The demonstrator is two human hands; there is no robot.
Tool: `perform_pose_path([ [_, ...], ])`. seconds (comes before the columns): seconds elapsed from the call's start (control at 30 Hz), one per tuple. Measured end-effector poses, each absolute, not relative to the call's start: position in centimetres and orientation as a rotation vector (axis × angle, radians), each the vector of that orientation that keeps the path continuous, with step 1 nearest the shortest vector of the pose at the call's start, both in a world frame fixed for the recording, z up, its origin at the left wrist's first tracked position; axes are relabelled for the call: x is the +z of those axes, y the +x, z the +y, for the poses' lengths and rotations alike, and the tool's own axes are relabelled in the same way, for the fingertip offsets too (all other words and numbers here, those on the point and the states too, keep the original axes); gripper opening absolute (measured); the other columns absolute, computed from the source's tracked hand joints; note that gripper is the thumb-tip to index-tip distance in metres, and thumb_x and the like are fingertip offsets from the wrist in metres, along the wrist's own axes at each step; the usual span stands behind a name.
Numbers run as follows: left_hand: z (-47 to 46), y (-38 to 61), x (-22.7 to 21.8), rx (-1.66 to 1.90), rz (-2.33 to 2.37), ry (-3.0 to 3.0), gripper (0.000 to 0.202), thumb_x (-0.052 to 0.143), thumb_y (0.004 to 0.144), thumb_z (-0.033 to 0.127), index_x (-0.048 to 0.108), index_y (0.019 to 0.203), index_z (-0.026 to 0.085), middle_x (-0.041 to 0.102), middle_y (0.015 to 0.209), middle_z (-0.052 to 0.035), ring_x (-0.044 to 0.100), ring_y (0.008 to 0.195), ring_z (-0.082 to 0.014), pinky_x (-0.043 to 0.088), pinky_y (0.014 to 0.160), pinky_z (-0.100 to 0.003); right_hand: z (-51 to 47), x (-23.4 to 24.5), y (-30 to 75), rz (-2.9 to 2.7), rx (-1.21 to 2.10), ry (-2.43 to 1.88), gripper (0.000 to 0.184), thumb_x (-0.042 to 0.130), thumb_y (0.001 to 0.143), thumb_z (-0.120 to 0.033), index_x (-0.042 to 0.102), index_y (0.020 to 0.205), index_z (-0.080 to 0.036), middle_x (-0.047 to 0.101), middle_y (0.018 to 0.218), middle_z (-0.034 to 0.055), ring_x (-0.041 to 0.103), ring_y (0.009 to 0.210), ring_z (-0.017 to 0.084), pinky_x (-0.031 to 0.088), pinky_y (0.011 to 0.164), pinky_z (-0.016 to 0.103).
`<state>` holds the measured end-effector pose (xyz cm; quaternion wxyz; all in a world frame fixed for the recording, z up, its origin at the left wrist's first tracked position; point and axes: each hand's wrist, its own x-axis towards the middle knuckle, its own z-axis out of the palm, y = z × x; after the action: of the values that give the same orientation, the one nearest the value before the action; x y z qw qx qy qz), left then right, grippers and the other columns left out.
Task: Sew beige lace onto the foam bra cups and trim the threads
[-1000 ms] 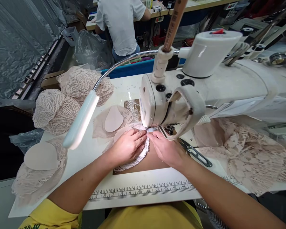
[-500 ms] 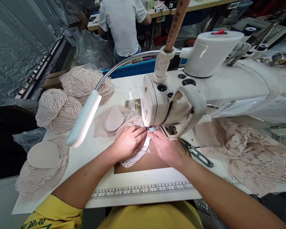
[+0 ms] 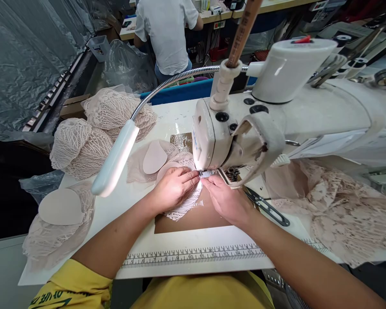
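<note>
A piece of pale pink lace (image 3: 184, 209) lies under the presser foot (image 3: 207, 173) of a white sewing machine (image 3: 209, 137). My left hand (image 3: 173, 189) is on top of it, fingers together and tips beside the foot; its thumb is hidden. From the other side my right hand (image 3: 227, 197) pinches the lace edge just in front of the foot, the fingers closed. Behind my left hand, two smooth teardrop-shaped pads (image 3: 155, 157) rest on sheer mesh and lace. The needle point is hard to make out.
A lit lamp (image 3: 116, 159) on a bendable neck hangs left of the machine. Bundled lace cups (image 3: 83, 146) and another padded piece (image 3: 61, 208) lie at left. Black thread snips (image 3: 268, 208) and heaped lace (image 3: 347, 210) sit at right. A ruler strip (image 3: 193, 256) lines the front edge. Beyond sits a person (image 3: 165, 34).
The lace's lower edge has drawn slightly up toward the presser foot. Both hands keep nearly the same place and grip. The whole view has shifted a little.
</note>
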<state>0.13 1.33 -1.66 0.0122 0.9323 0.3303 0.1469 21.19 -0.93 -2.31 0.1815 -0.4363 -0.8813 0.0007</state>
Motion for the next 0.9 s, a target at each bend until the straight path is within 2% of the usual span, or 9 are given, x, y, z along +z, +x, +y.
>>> perform_pose_path([
  [0.27, 1.5, 0.3, -1.2, 0.458, 1.108, 2.873, 0.033, 0.043, 0.097, 0.029, 0.063, 0.118, 0.015, 0.067, 0.116, -0.0113, 0.054, 0.105, -0.0258, 0.042, 0.078, -0.038, -0.9, -2.2, 21.0, -2.482, -0.01, -1.272, 0.032, 0.045, 0.086, -0.006, 0.071, 0.103, -0.015, 0.069, 0.094, 0.0067, 0.06, 0.072, 0.016, 0.045, 0.065, 0.028],
  [0.5, 1.1, -0.2, -0.5, 0.336, 1.102, 2.846, 0.04, 0.043, 0.096, 0.037, 0.059, 0.125, 0.014, 0.058, 0.13, -0.0133, 0.051, 0.112, -0.0306, 0.04, 0.083, -0.042, -0.9, -2.4, 21.0, -2.431, -0.012, -1.289, 0.035, 0.043, 0.088, -0.008, 0.066, 0.113, -0.014, 0.069, 0.102, 0.0078, 0.063, 0.083, 0.021, 0.05, 0.075, 0.033],
  [0.67, 0.7, -0.4, -0.2, 0.315, 1.049, 2.798, 0.042, 0.044, 0.094, 0.041, 0.058, 0.126, 0.018, 0.052, 0.137, -0.0122, 0.048, 0.116, -0.0315, 0.038, 0.089, -0.045, -0.8, -2.1, 21.3, -2.435, 0.011, -1.232, 0.034, 0.043, 0.087, -0.007, 0.066, 0.112, -0.015, 0.069, 0.104, 0.0076, 0.063, 0.085, 0.021, 0.051, 0.078, 0.034],
  [0.77, 0.4, -0.4, 0.2, 0.33, 1.031, 2.759, 0.04, 0.046, 0.093, 0.04, 0.06, 0.123, 0.017, 0.055, 0.132, -0.0132, 0.049, 0.114, -0.0303, 0.038, 0.091, -0.044, -0.8, -2.1, 21.6, -2.444, 0.048, -1.181, 0.033, 0.044, 0.088, -0.008, 0.066, 0.112, -0.015, 0.069, 0.105, 0.0093, 0.063, 0.084, 0.02, 0.051, 0.079, 0.033],
  [0.9, -0.1, -0.3, 1.0, 0.291, 1.053, 2.668, 0.039, 0.05, 0.091, 0.042, 0.064, 0.115, 0.015, 0.063, 0.11, -0.0131, 0.055, 0.097, -0.0257, 0.043, 0.084, -0.039, -0.9, -2.3, 21.9, -2.436, 0.076, -1.141, 0.033, 0.046, 0.088, -0.009, 0.066, 0.113, -0.013, 0.069, 0.101, 0.0104, 0.063, 0.083, 0.02, 0.051, 0.077, 0.032],
])
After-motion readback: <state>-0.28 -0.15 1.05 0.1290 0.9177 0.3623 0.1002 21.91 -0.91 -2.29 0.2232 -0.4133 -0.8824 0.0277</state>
